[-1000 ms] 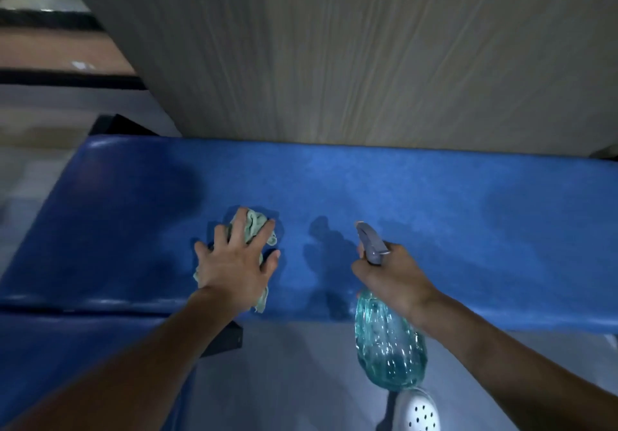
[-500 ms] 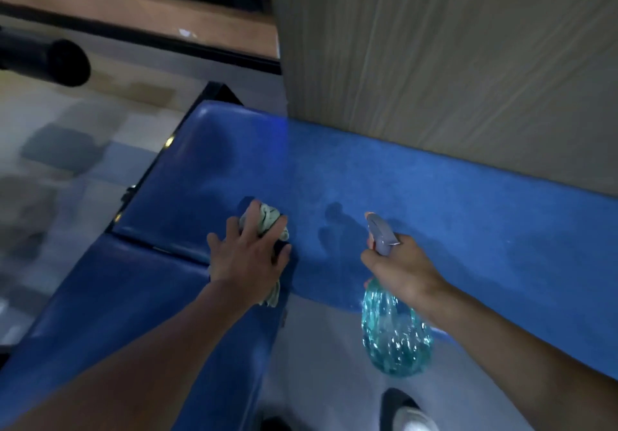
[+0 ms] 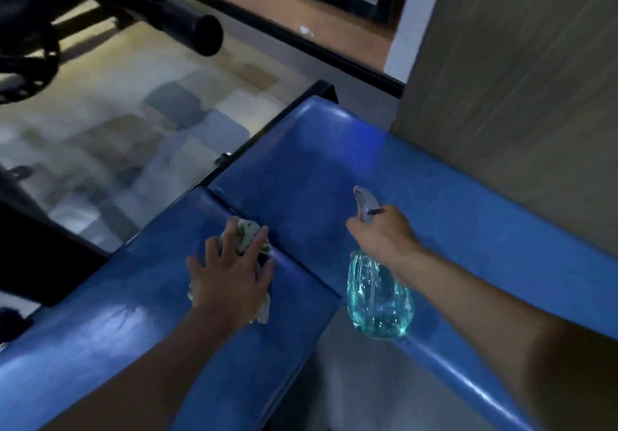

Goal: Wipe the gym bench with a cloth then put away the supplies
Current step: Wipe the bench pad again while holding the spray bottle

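Cloth [image 3: 245,234] under L fingers [image 3: 228,240]

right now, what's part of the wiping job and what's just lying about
Job: blue padded gym bench; pale crumpled cloth under left hand; clear teal spray bottle in right hand.
Lying about: black cylindrical machine bar; wood-grain wall panel.

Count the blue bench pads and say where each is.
2. The near pad lies under the left hand pressing the cloth; the far pad runs along the wall. Others may be hidden.
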The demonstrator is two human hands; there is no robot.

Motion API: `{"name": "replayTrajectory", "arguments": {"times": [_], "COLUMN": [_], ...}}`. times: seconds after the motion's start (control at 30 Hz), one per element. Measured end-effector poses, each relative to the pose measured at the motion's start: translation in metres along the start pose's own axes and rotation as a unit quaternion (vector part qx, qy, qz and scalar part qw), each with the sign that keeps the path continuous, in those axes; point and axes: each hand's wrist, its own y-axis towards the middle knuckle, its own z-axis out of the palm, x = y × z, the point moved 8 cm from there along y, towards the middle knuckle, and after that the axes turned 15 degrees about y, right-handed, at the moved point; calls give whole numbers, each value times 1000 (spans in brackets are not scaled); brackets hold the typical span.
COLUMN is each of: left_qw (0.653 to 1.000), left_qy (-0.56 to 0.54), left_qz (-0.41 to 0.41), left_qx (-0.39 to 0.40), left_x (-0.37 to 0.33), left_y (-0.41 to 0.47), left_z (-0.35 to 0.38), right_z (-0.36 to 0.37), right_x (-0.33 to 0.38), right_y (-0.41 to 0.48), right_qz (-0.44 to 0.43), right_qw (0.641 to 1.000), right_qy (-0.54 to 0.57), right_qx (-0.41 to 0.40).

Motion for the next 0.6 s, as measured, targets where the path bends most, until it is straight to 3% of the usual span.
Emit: {"name": "replayTrajectory", "arguments": {"times": [0.1, 0.27, 0.5, 0.6], "left_qw": [998, 995, 991, 989], "left_qy": [-21, -17, -2, 0], "left_qz": [-45, -93, -129, -149], "left_qx": [-34, -22, -23, -12], "left_x": [19, 43, 83, 103], "left_y": [-21, -58, -116, -151], "left_z": [3, 15, 31, 42], "right_z": [18, 61, 93, 109], "right_x": [9, 29, 20, 6], "right_y": [-4, -13, -42, -79], "right_qz": [1, -25, -43, -38], "right_qw": [999, 990, 994, 989], "right_qy": [0, 42, 11, 4], "right_qx": [46, 130, 102, 144]}}
